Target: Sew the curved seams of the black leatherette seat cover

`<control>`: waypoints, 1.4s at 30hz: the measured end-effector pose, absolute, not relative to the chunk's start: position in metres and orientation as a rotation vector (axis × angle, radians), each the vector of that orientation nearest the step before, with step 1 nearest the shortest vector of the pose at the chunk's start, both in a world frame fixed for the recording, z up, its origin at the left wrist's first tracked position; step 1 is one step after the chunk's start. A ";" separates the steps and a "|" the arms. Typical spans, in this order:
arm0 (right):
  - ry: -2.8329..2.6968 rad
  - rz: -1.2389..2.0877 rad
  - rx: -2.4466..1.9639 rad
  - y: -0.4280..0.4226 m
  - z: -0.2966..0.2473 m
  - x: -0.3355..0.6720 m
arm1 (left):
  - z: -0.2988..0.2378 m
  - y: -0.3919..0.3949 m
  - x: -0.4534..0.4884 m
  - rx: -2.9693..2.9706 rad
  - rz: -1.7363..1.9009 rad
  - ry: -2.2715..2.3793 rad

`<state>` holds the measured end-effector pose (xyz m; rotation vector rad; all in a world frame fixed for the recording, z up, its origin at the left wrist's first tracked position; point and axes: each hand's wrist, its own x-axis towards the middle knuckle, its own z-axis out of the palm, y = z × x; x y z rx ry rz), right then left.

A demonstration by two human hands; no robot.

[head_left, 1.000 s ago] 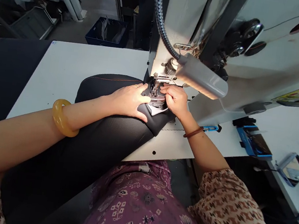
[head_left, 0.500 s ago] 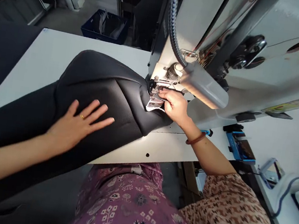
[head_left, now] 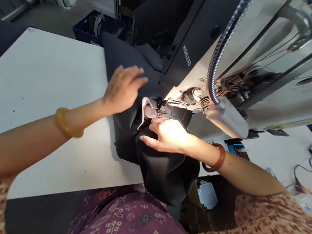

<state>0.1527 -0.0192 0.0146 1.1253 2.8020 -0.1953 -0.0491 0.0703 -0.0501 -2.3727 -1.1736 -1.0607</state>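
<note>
Lifted off the material since the earlier frame, the left hand [head_left: 123, 88] now hangs in the air above the black leatherette cover [head_left: 162, 175], fingers spread and released, gripping nothing, and the cover has swung round so that it no longer lies flat across the worktop [head_left: 48, 80]. From where I watch, the right hand [head_left: 165, 135] sits palm down on the cover with its fingers extended, pressing a fold just in front of the presser foot [head_left: 159, 111] and not clenched around anything. Most of the cover is bunched at the near edge of the worktop and droops over it toward the person's purple floral top [head_left: 130, 221], while a narrower part runs under the presser foot, with orange stitching [head_left: 182, 114] showing on it and a white edging strip [head_left: 142, 113] curling beside the foot. A further dark stretch rises past the left hand toward the machine's head, though I cannot tell whether it belongs to the same cover. Above sits the HIGHLEAD sewing machine [head_left: 192, 56], its grey lamp [head_left: 226, 116] lighting the right hand from a flexible conduit [head_left: 216, 63]. An amber bangle [head_left: 67, 124] circles the left wrist and a brown bangle [head_left: 217, 158] the right. Beyond the worktop, a blue crate [head_left: 94, 28] stands on the floor [head_left: 82, 0].
</note>
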 end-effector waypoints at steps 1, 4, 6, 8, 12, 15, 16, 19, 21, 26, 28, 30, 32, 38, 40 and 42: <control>2.875 -0.142 1.040 -0.019 0.014 0.156 | -0.047 0.049 -0.043 -2.451 -1.039 -0.868; 3.192 -0.055 0.734 -0.019 0.009 0.164 | -0.038 0.000 -0.040 -2.696 -0.712 -0.341; 3.383 0.012 0.622 -0.017 0.007 0.165 | -0.026 -0.009 -0.046 -2.738 -0.493 -0.334; 3.504 0.069 0.571 -0.014 0.004 0.163 | -0.007 -0.003 -0.054 -2.655 -0.317 -0.351; 3.532 -0.015 0.745 -0.008 -0.006 0.170 | 0.037 0.023 -0.052 -2.510 -0.039 -0.493; 3.488 0.029 0.925 -0.008 -0.017 0.192 | 0.048 0.029 -0.031 -2.540 -0.005 -0.661; 3.474 0.059 0.931 -0.009 -0.020 0.200 | 0.045 0.027 -0.023 -2.567 -0.004 -0.669; 3.391 0.140 0.905 -0.012 -0.029 0.221 | 0.028 0.020 -0.009 -2.622 -0.001 -0.625; 3.316 0.155 1.032 -0.009 -0.032 0.226 | 0.020 0.017 -0.007 -2.606 -0.023 -0.611; 3.099 -0.012 1.453 0.014 -0.031 0.225 | 0.019 0.026 -0.006 -2.573 -0.059 -0.662; 3.079 0.024 1.469 0.016 -0.029 0.226 | 0.019 0.028 -0.005 -2.578 -0.107 -0.688; 3.119 0.126 1.425 0.008 -0.027 0.227 | 0.017 0.028 -0.005 -2.597 -0.191 -0.691; 3.197 0.123 1.271 -0.007 -0.025 0.227 | 0.015 0.025 -0.005 -2.623 -0.283 -0.663; 2.989 -0.914 1.393 -0.017 -0.010 0.204 | 0.010 0.021 -0.010 -2.725 -0.505 -0.681; 2.719 -1.406 1.480 -0.008 -0.002 0.196 | 0.009 0.021 -0.014 -2.775 -0.583 -0.727; 2.452 -1.780 1.538 0.000 0.006 0.191 | 0.007 0.019 -0.018 -2.770 -0.574 -0.763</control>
